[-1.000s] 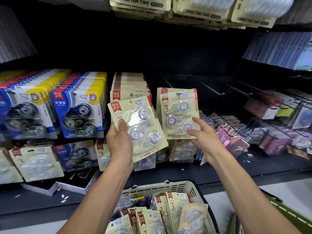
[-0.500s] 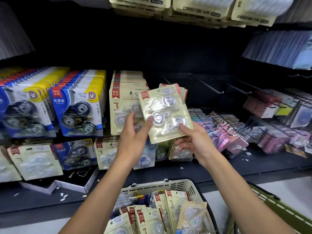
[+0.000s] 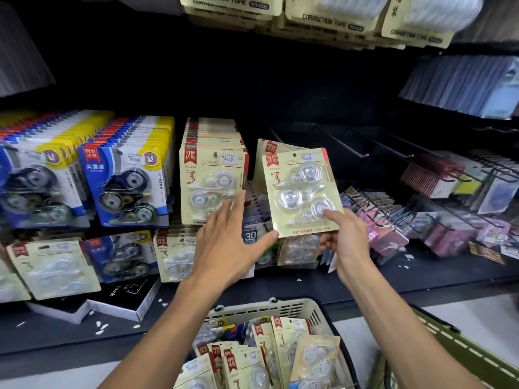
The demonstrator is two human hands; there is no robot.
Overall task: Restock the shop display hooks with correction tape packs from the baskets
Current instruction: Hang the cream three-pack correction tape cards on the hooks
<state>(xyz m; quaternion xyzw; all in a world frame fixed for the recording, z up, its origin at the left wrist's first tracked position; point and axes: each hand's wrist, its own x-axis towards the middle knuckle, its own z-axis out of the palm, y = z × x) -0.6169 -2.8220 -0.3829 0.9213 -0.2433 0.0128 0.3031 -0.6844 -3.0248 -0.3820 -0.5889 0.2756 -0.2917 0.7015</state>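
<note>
Now our right hand (image 3: 346,240) pinches the cream correction tape pack (image 3: 302,192) at its lower right corner, thumb on the blister. Long axis upright, hang hole at top, by the part-filled hook's packs (image 3: 264,147). Left hand (image 3: 224,248), fingers spread and holding nothing, thumb tip at the pack's bottom edge. We judge the right hand nearer the hook; basket (image 3: 295,308) waits below.
</note>
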